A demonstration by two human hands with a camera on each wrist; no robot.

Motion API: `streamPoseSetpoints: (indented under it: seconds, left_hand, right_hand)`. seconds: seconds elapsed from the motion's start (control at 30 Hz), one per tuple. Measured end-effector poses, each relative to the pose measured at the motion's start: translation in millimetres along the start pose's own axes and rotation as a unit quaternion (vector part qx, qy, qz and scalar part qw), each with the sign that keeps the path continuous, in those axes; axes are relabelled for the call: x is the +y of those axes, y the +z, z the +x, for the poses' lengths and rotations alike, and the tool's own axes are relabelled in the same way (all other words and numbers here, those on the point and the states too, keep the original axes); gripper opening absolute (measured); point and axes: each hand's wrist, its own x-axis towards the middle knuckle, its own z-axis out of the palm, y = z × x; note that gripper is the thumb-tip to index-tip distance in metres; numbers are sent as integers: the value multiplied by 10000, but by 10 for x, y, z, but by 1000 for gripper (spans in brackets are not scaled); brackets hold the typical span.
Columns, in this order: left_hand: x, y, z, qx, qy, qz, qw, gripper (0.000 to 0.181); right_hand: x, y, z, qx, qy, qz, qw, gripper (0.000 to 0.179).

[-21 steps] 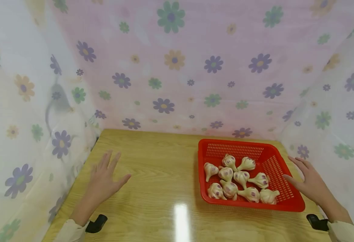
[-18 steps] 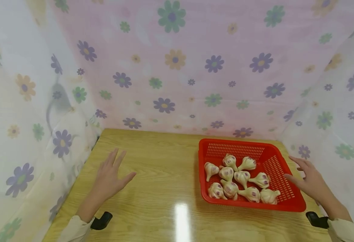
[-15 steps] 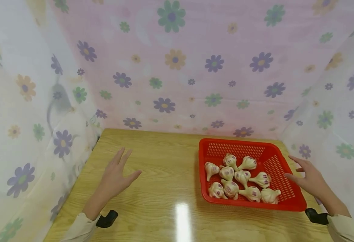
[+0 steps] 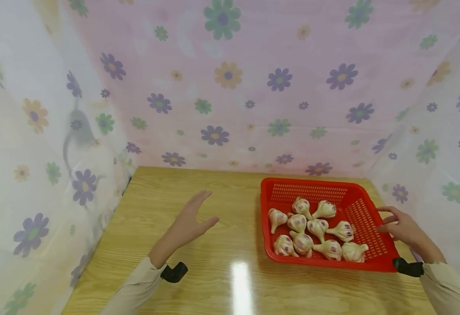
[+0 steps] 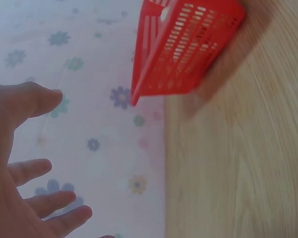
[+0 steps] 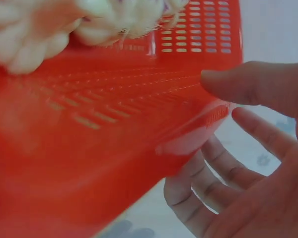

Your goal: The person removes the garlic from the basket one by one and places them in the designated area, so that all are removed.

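A red plastic basket stands on the right half of the wooden table, with several garlic bulbs lying in it. At its right end is my right hand. In the right wrist view the thumb reaches over the rim's inner side and the loosely bent fingers lie outside it. I cannot tell whether they press on the wall. My left hand hovers over the table left of the basket. Its thumb and fingers are spread, holding nothing, with a gap to the basket.
A pale cloth printed with flowers hangs behind the table and along both sides. Bare wood-grain tabletop shows left of the basket and in front of it. Black wrist devices sit at both cuffs.
My left hand has moved right across the table towards the basket. My right hand has come in a little to the basket's right rim. The basket and garlic bulbs have kept their places.
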Motion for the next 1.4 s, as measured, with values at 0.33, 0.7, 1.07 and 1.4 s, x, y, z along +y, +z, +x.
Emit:
streamPoseSetpoints:
  seconds: [0.33, 0.7, 1.07, 1.4]
  left_hand:
    - [96, 236, 322, -572, 38, -435, 9974, 67]
    - [357, 468, 745, -1015, 589, -409, 9922, 59]
    - [512, 713, 1060, -1500, 555, -614, 9852, 48]
    - [617, 924, 1272, -1672, 550, -222, 9841, 39]
  right_hand:
    - [216, -71, 109, -664, 764, 2062, 9733, 41]
    - [202, -166, 152, -1190, 1315, 2522, 9513, 47]
    - [180, -157, 128, -1012, 617, 1739, 9776, 64]
    - [158, -123, 182, -713, 327, 1612, 9838, 63]
